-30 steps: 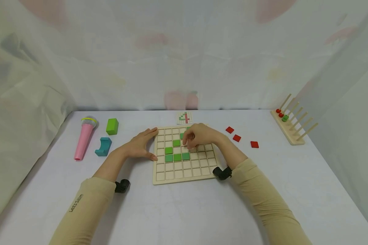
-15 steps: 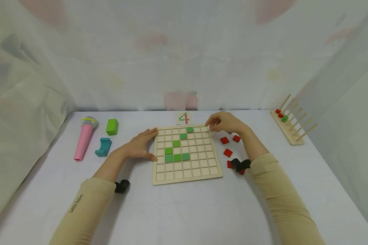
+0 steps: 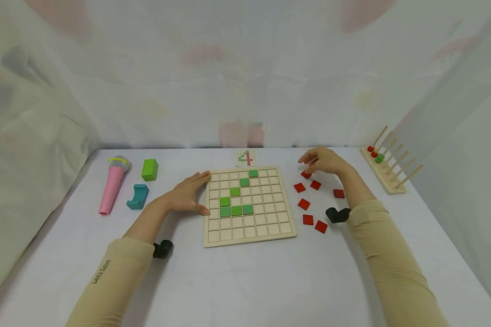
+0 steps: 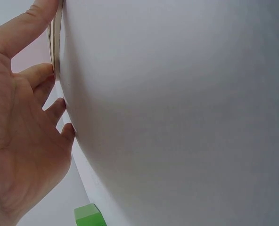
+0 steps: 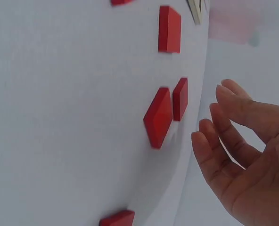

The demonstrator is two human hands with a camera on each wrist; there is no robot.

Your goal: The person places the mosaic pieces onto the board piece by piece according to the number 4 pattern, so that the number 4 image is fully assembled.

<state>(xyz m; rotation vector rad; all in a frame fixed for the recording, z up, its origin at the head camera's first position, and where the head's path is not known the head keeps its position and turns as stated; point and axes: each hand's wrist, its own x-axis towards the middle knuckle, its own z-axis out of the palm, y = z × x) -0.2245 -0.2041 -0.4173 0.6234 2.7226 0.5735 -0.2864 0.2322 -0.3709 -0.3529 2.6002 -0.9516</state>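
Note:
My left hand [image 3: 187, 193] rests at the left edge of a wooden grid board [image 3: 270, 219], thumb and fingertips spread along its side. In the left wrist view, the thumb [image 4: 28, 26] and index finger touch the board's edge. Several green tiles [image 3: 236, 210] sit in the board's squares, in a slanting line and a short row. My right hand [image 3: 326, 160] hovers right of the board with loosely bent fingers, just over a red tile [image 3: 306, 174]. The right wrist view shows nothing between the fingers, and a red tile [image 5: 180, 99] lying near the fingertips.
Several more red tiles [image 3: 304, 204] lie scattered right of the board. A small pattern card [image 3: 246, 158] lies behind it. Leftward are a pink microphone [image 3: 112, 186], a green block [image 3: 149, 169] and a teal curved block [image 3: 138, 196]. A pegged wooden rack [image 3: 386, 175] stands far right.
My right hand has moved from over the board's middle, past its far right corner, to above the red tiles, uncovering the green tiles. My left hand has stayed at the board's edge.

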